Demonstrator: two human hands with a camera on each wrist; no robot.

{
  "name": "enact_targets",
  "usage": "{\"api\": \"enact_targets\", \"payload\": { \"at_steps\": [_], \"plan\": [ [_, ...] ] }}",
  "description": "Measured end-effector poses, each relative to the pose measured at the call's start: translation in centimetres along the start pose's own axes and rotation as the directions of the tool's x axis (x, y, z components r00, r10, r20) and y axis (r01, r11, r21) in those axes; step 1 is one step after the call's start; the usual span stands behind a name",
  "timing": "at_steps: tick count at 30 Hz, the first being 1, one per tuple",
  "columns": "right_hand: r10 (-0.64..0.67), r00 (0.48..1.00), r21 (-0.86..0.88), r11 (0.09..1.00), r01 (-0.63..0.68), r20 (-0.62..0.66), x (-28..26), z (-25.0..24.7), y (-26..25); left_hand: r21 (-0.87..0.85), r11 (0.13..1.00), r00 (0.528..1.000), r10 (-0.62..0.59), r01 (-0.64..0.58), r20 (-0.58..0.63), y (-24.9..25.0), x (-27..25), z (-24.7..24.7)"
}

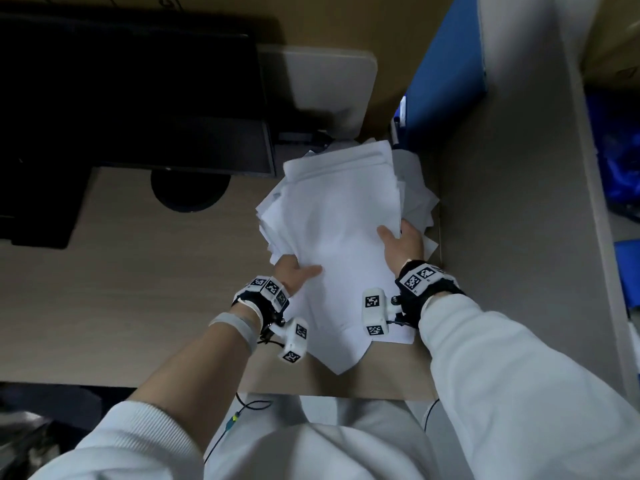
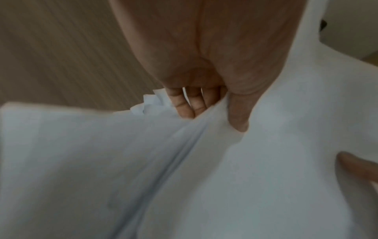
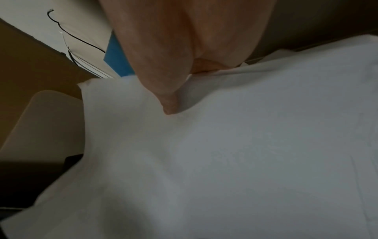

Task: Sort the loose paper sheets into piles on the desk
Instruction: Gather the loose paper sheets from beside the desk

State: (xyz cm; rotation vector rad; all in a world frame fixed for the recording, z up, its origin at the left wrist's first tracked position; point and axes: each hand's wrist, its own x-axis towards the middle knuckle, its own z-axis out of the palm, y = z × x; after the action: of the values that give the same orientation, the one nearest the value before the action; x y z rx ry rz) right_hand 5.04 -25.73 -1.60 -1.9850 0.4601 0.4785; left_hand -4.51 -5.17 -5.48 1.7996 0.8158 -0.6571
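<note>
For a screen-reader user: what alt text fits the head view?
Both hands grip an untidy stack of white paper sheets on a wooden desk: left hand at its left edge, right hand at its right.

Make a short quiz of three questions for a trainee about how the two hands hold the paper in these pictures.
1. True or false: the left hand pinches the stack of sheets with its thumb on top and its fingers beneath.
2. Where does the right hand grip the stack? A) its right edge B) its far edge C) its near corner
3. Fill in: the near corner of the stack reaches close to the near edge of the ____.

Key: 1 true; 2 A; 3 desk.
</note>
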Motion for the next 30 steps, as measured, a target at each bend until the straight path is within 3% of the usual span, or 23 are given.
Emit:
{"api": "enact_targets", "payload": {
  "at_steps": [4,8,13,17,24,27,30],
  "plan": [
    [0.084,0.994,-0.058,0.994,-0.088,-0.069,-1.6,2.1,-0.9,-0.155,0.984,0.987,0.066,-0.090,-0.148,-0.9,-0.4,-2.5],
    [0.109,0.988,-0.162,0.979,-0.126,-0.109,-3.2,4.8,-1.2,-0.320,0.946,0.985,-0.009,-0.047,-0.172,-3.0,-0.9,-5.1],
    [0.247,0.954,-0.086,0.961,-0.264,-0.173,-4.7,7.4,0.0,-0.455,0.889,0.974,-0.141,0.046,-0.178,-5.6,-1.8,-8.4],
    [0.302,0.937,-0.120,0.938,-0.325,-0.174,-5.9,8.4,2.0,-0.364,0.931,0.975,-0.061,-0.022,-0.214,-8.0,-1.6,-9.9],
    [0.353,0.935,-0.247,0.904,-0.348,-0.024,-7.6,11.8,4.4,-0.140,0.978,0.985,-0.166,0.158,-0.054,-10.8,-2.7,-9.6],
    [0.400,0.916,-0.303,0.878,-0.370,0.041,-8.3,13.5,5.1,-0.256,0.953,0.979,-0.187,0.162,-0.076,-12.0,-2.5,-9.0],
    [0.403,0.913,-0.383,0.835,-0.396,-0.065,-8.8,13.8,4.5,-0.309,0.934,0.978,-0.201,0.177,-0.050,-12.2,-2.3,-8.5]
  ]
}}
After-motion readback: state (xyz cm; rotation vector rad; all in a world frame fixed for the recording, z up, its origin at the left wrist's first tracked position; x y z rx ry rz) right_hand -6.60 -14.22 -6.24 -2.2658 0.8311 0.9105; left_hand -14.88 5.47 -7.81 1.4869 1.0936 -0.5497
